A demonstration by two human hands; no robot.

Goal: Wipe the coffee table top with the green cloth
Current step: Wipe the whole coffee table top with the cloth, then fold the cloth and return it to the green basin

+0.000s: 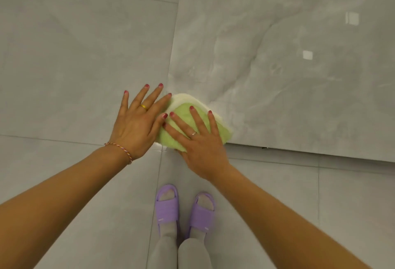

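At glossy marble table (288,65) corner: hands flat, unclenched; right hand (198,140) pressing fluffy green cloth (183,116).

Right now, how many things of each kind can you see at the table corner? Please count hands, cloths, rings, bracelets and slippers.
Hands: 2, left hand and right hand
Green cloth: 1
Rings: 2
Bracelet: 1
Purple slippers: 2
Total: 8
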